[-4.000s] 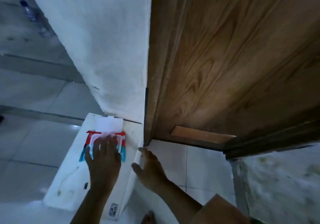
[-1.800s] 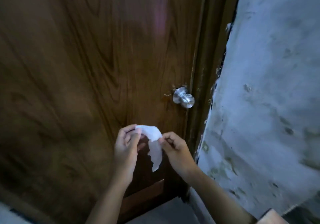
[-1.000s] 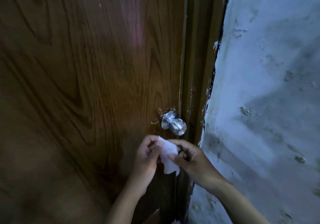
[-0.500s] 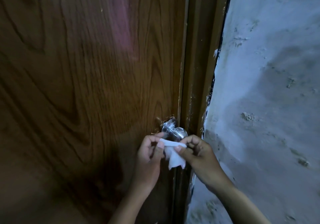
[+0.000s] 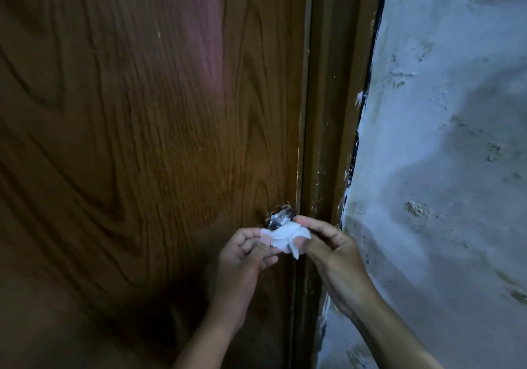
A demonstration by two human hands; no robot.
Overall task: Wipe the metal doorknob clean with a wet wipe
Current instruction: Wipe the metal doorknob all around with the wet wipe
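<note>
Both hands, left hand (image 5: pixel 242 257) and right hand (image 5: pixel 330 251), pinch a white wet wipe (image 5: pixel 285 237) laid over the metal doorknob (image 5: pixel 281 217), at the wooden door's (image 5: pixel 142 140) right edge, beside a rough whitewashed wall (image 5: pixel 442 169).

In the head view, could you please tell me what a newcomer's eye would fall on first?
The white wet wipe stands out, low in the middle, pinched between the left hand and the right hand and spread over the metal doorknob, of which only a sliver shows above it. Behind them the dark wood-grain door fills the left of the picture. The rough, stained white wall fills the right.
</note>
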